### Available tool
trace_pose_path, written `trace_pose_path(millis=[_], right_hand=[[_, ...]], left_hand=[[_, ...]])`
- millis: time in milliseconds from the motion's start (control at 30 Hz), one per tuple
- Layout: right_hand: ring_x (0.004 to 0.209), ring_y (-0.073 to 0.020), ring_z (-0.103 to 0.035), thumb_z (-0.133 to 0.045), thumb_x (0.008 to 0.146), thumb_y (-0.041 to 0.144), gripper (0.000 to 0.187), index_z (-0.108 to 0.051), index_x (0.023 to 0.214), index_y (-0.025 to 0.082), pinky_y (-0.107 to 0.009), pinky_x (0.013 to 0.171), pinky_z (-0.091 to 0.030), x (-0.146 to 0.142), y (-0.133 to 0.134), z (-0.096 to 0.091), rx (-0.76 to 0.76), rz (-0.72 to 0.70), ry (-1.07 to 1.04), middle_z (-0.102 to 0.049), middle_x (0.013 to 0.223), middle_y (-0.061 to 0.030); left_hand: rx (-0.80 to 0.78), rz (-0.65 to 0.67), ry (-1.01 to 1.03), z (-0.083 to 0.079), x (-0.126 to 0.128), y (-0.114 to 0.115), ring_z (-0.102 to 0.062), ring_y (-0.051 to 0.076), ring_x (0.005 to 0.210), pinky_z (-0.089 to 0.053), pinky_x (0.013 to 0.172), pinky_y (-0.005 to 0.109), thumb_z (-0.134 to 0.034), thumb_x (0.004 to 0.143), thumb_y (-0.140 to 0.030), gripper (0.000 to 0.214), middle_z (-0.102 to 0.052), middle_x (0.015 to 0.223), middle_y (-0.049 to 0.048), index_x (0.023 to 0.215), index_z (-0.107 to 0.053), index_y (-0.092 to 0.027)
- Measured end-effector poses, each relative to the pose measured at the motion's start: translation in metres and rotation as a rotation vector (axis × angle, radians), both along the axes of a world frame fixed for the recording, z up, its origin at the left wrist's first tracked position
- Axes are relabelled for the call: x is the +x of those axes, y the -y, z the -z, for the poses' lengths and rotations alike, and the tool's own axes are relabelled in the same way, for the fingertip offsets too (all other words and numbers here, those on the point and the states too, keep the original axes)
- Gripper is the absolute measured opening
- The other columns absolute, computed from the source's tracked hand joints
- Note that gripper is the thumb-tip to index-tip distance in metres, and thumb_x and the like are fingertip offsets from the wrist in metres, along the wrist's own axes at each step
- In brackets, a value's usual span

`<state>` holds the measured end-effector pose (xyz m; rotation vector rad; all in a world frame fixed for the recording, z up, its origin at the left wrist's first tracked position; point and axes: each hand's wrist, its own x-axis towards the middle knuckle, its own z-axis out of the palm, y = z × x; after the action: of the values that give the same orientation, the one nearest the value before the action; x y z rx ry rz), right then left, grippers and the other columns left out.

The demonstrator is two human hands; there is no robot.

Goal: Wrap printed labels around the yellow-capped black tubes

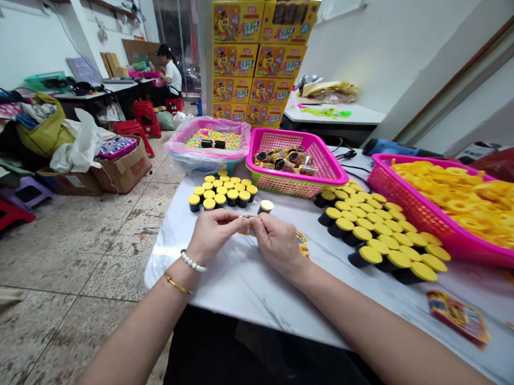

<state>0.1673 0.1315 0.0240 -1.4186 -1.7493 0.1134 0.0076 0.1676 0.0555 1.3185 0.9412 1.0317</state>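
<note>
In front of me, over the white marbled table, my left hand and my right hand meet fingertip to fingertip. Both pinch a small printed yellow-orange label, mostly hidden by the fingers. More printed pieces lie on the table partly behind my right hand. Just beyond the fingers stands a single black cup with a yellow-rimmed, pale-topped lid. Black cups with yellow lids stand grouped beyond my left hand. A larger group of the same cups fills the area right of my right hand.
A pink basket holds wrapped cups; a plastic-lined tub holds colourful beads. At right, a pink basket holds yellow plastic parts. Printed labels lie near the right edge. Yellow cartons are stacked behind. A person sits far back.
</note>
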Motion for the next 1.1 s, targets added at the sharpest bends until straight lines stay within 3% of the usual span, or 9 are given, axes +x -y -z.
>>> trace_pose_path(millis=[200, 333, 500, 567, 667, 733, 867, 1000, 1100], right_hand=[[0.072, -0.0193, -0.056, -0.036, 0.102, 0.043, 0.042, -0.059, 0.074, 0.023, -0.031, 0.067, -0.042, 0.014, -0.012, -0.004, 0.086, 0.023, 0.140, -0.061, 0.073, -0.0051], [0.099, -0.0291, -0.059, -0.055, 0.091, 0.037, 0.021, -0.064, 0.098, 0.019, -0.042, 0.086, -0.046, 0.040, -0.031, -0.001, 0.097, 0.166, 0.187, -0.067, 0.103, -0.0136], [0.066, -0.0203, -0.057, -0.067, 0.070, 0.027, 0.022, -0.058, 0.089, 0.021, -0.035, 0.066, -0.045, 0.053, -0.037, 0.003, -0.183, 0.203, 0.010, -0.064, 0.074, -0.0021], [0.061, -0.0176, -0.056, -0.069, 0.066, 0.031, 0.026, -0.054, 0.085, 0.022, -0.032, 0.061, -0.044, 0.050, -0.033, -0.004, -0.269, 0.151, -0.247, -0.061, 0.068, 0.0014], [0.060, -0.0171, -0.060, -0.066, 0.069, 0.038, 0.030, -0.054, 0.092, 0.023, -0.032, 0.059, -0.048, 0.043, -0.024, -0.020, -0.422, -0.104, -0.735, -0.064, 0.071, 0.0012], [0.068, -0.0176, -0.065, -0.064, 0.072, 0.040, 0.030, -0.055, 0.096, 0.025, -0.035, 0.067, -0.053, 0.038, -0.017, -0.028, -0.448, -0.255, -0.918, -0.067, 0.082, -0.0004], [0.084, -0.0185, -0.068, -0.071, 0.071, 0.037, 0.027, -0.061, 0.094, 0.027, -0.038, 0.081, -0.056, 0.028, -0.009, -0.031, -0.427, -0.348, -0.969, -0.069, 0.093, -0.0004], [0.085, -0.0180, -0.067, -0.078, 0.069, 0.035, 0.027, -0.066, 0.091, 0.024, -0.038, 0.085, -0.055, 0.022, -0.009, -0.021, -0.387, -0.324, -0.912, -0.071, 0.093, -0.0012], [0.082, -0.0186, -0.068, -0.078, 0.070, 0.038, 0.028, -0.066, 0.090, 0.022, -0.038, 0.083, -0.057, 0.020, -0.010, -0.017, -0.363, -0.267, -0.835, -0.072, 0.089, -0.0019]], left_hand=[[-0.153, 0.013, 0.063, 0.002, -0.003, -0.004, -0.038, 0.004, 0.038, -0.022, 0.037, 0.020, -0.085, 0.061, -0.037, 0.030, -0.062, 0.054, 0.0000, 0.069, -0.071, -0.012], [-0.328, 0.070, 0.143, 0.002, -0.005, -0.007, -0.037, 0.003, 0.033, -0.015, 0.034, 0.017, -0.082, 0.069, -0.031, 0.024, -0.057, 0.049, -0.0023, 0.071, -0.067, -0.012], [-0.519, 0.200, 0.200, 0.002, -0.009, -0.011, -0.043, 0.000, 0.038, -0.022, 0.033, 0.012, -0.081, 0.071, -0.017, 0.017, -0.068, 0.068, 0.0034, 0.083, -0.071, -0.009], [-0.561, 0.222, 0.244, 0.003, -0.010, -0.013, -0.043, -0.001, 0.040, -0.022, 0.032, 0.009, -0.078, 0.074, -0.013, 0.010, -0.070, 0.073, 0.0059, 0.080, -0.071, -0.008], [-0.622, 0.239, 0.350, 0.003, -0.012, -0.017, -0.039, -0.003, 0.040, -0.017, 0.030, 0.007, -0.068, 0.081, -0.007, 0.005, -0.073, 0.084, 0.0110, 0.078, -0.071, -0.006], [-0.661, 0.225, 0.417, 0.002, -0.013, -0.019, -0.036, -0.003, 0.040, -0.017, 0.030, 0.006, -0.060, 0.085, -0.004, 0.011, -0.073, 0.088, 0.0124, 0.080, -0.070, -0.005], [-0.716, 0.168, 0.503, -0.001, -0.013, -0.020, -0.033, -0.004, 0.037, -0.017, 0.029, 0.006, -0.052, 0.090, -0.003, 0.019, -0.069, 0.079, 0.0076, 0.081, -0.068, -0.005], [-0.731, 0.133, 0.516, -0.002, -0.012, -0.019, -0.033, -0.003, 0.036, -0.016, 0.028, 0.007, -0.058, 0.087, -0.002, 0.012, -0.058, 0.066, -0.0001, 0.079, -0.065, -0.007], [-0.731, 0.148, 0.506, -0.001, -0.011, -0.019, -0.034, -0.004, 0.036, -0.016, 0.028, 0.007, -0.060, 0.087, -0.003, 0.008, -0.060, 0.069, 0.0008, 0.081, -0.064, -0.007]])
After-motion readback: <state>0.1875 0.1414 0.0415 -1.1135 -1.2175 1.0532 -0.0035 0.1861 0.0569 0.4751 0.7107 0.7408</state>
